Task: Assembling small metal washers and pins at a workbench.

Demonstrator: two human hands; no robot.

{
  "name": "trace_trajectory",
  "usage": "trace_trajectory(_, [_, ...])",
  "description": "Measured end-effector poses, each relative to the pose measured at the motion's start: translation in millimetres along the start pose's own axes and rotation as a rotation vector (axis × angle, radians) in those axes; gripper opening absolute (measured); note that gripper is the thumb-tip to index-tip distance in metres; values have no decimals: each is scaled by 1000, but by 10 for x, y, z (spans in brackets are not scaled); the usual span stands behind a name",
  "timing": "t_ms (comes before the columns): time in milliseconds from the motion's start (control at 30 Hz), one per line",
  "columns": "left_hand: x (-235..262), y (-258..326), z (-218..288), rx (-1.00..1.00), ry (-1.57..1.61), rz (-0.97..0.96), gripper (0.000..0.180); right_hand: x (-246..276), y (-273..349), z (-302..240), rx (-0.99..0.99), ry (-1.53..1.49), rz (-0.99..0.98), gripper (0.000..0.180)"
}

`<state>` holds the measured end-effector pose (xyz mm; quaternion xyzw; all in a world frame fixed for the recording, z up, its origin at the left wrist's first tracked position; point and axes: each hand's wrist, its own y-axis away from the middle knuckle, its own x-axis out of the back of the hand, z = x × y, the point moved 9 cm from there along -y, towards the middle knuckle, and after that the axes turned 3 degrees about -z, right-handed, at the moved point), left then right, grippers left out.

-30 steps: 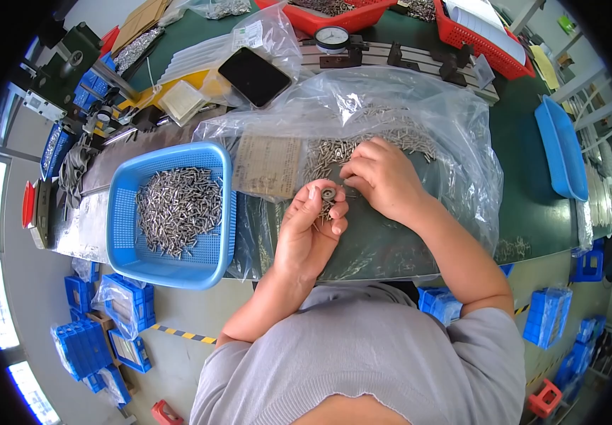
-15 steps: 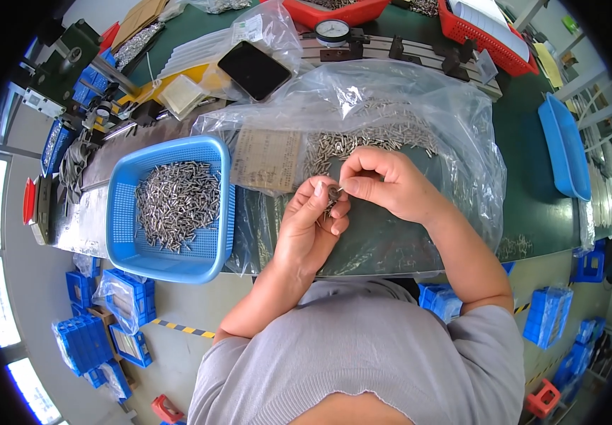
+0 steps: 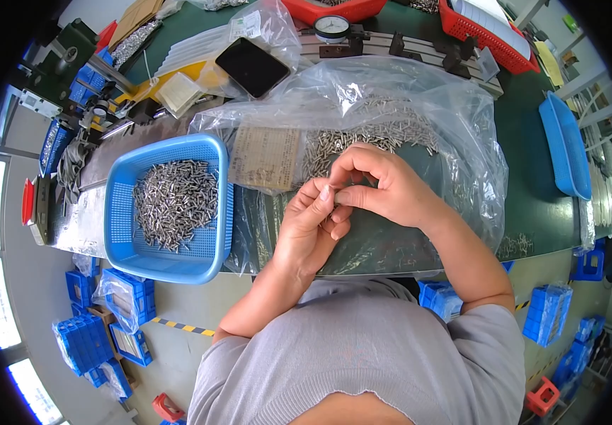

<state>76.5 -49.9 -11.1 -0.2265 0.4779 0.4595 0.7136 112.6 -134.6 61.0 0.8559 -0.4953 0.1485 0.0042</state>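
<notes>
My left hand (image 3: 311, 223) is curled with its thumb and fingers pinched, over small metal pins that are mostly hidden in it. Thumb and forefinger of my right hand (image 3: 384, 185) meet the left fingertips, closed on something too small to make out. Just beyond both hands, a heap of small metal pins (image 3: 408, 127) lies in and under a clear plastic bag (image 3: 454, 142). To the left stands a blue plastic basket (image 3: 116, 234) holding many similar metal pins (image 3: 176, 202). A brown card with writing (image 3: 267, 159) lies under the plastic, between basket and heap.
A black phone (image 3: 253, 67) rests on plastic beyond the card. Farther back are a dial gauge (image 3: 331, 27) on a metal rail and a red basket (image 3: 486, 39). A blue tray (image 3: 564, 145) stands at the table's right edge. Machine parts (image 3: 72, 53) occupy the far left.
My right fingers have moved slightly left and closed in against the left fingertips. The pins visible in my left hand before are now mostly covered.
</notes>
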Motion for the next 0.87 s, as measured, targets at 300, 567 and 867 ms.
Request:
trace_trajectory(300, [-21,15,-30,41,17,61,18,80,31,-143,155,267,72,18])
trace_trajectory(567, [-7,-7,28,-31,25,-11,20,107,82,-241,211,187,80,14])
trace_trajectory(867, [-40,31,149,-55,46,-15,21,65,39,-433,368,316,137,15])
